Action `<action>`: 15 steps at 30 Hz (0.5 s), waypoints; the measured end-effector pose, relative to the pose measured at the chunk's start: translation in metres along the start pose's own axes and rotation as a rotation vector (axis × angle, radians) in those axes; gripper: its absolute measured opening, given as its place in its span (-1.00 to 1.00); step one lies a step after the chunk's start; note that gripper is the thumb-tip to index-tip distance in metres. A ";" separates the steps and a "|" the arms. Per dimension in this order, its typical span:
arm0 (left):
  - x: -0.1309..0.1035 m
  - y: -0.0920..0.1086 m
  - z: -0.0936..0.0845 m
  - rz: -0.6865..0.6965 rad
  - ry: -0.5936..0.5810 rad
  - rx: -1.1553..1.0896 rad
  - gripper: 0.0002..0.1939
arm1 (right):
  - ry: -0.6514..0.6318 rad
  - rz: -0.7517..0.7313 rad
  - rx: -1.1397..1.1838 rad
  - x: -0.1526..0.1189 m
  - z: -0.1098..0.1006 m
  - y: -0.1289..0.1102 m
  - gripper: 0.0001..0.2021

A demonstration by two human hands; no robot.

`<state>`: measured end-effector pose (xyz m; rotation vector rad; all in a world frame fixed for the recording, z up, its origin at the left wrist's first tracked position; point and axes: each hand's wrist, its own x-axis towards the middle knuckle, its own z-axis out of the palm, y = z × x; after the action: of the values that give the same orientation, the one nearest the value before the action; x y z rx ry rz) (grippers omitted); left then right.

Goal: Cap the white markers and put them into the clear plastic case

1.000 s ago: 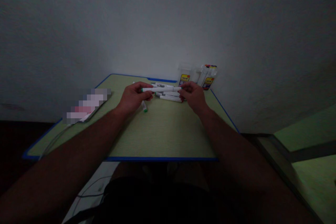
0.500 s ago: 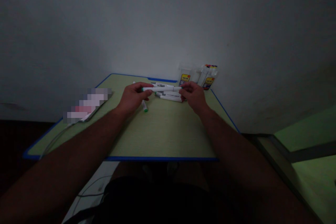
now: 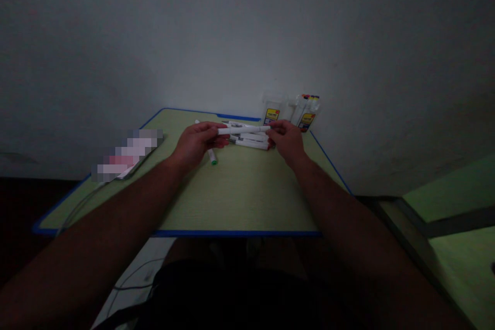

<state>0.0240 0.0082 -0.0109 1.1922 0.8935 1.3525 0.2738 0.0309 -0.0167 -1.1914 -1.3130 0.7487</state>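
A white marker (image 3: pixel 243 130) is held level above the table between my two hands. My left hand (image 3: pixel 196 143) is closed around its left end and hides that tip. At the other end, my right hand (image 3: pixel 286 140) pinches the marker between thumb and fingers. Several white markers (image 3: pixel 251 143) lie in a loose group on the table just behind and below the held one. Another marker with a green end (image 3: pixel 213 158) lies on the tabletop by my left hand, partly covered by it.
A clear plastic case (image 3: pixel 273 109) with a yellow label stands at the back, against the wall. Beside it, a second case (image 3: pixel 307 113) holds several coloured-cap markers. A blurred-out device (image 3: pixel 129 154) with a cable lies on the left of the blue-edged table (image 3: pixel 247 206).
My left hand has shifted its hold along the marker, and the green left tip that showed before is now covered. The right hand has barely moved.
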 end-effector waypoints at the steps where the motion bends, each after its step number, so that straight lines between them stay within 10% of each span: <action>1: 0.000 -0.001 -0.001 0.004 -0.015 0.016 -0.73 | 0.012 0.005 -0.005 0.001 -0.001 0.000 -0.86; 15: 0.007 -0.005 -0.009 0.110 0.143 0.329 -0.89 | -0.118 0.026 0.043 -0.003 -0.005 -0.003 -0.83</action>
<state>0.0171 0.0171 -0.0161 1.4239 1.2016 1.4292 0.2775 0.0255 -0.0138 -1.1457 -1.3735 0.8732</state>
